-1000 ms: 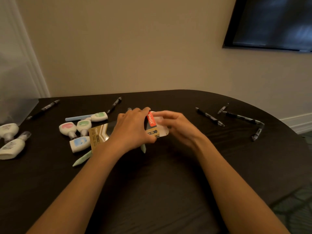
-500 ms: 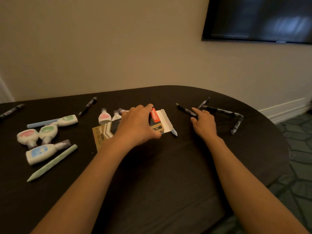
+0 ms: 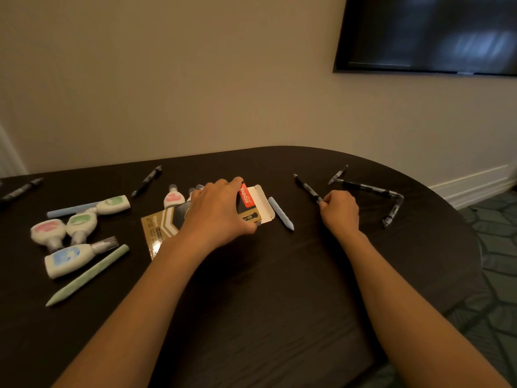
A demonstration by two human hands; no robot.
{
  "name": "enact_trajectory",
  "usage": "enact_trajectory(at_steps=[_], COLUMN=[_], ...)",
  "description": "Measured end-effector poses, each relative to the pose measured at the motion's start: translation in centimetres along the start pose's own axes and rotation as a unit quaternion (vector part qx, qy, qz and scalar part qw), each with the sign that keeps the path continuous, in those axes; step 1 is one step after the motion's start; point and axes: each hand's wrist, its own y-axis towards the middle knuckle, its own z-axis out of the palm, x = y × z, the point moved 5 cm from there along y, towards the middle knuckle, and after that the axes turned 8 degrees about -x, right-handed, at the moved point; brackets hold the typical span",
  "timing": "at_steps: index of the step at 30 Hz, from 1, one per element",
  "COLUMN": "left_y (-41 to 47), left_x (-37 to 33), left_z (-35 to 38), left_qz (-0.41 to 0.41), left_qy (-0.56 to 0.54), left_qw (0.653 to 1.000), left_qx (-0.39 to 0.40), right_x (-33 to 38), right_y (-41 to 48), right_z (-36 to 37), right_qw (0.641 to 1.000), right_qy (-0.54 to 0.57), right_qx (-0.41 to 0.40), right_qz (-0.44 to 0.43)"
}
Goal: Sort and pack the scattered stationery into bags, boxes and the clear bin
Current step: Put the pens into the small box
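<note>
Since half-second back, right hand closed round pen at 2 o'clock; left hand grips open box. We judge packing barely begun: bottles, sticks loose.

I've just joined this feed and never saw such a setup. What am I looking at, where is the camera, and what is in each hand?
There is no machine: these are a person's two bare hands, seen from one wide-angle camera worn on the head, looking down at a dark table. The left hand grips an open gold-and-black box. The right hand pinches one end of a black pen lying on the table. A blue stick lies beside the box's open flap. To the left are small white bottles with coloured labels and a green stick; more black pens lie to the right.
</note>
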Motion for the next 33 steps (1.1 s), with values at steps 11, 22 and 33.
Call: enact_trajectory(at_steps=[11,22,33], left_y=[0.0,0.1,0.2], left_x=[0.2,2.1,3.5], left_z=[-0.1,-1.5,-2.1], left_qz=[-0.011,-0.052,-0.047], left_qy=[-0.005,-0.026,-0.042], left_qw=[1.000,0.998,0.997], left_qx=[0.008,-0.012,0.036], right_x=[-0.2,2.5,4.8], right_y=[-0.2,-2.1,-3.8], right_z=[-0.4,-1.3,-1.3], right_qw=[0.994,0.868,0.875], right_qy=[0.089,0.491,0.453], right_qx=[-0.047,0.059,0.167], right_qz=[0.051,0.046,-0.042])
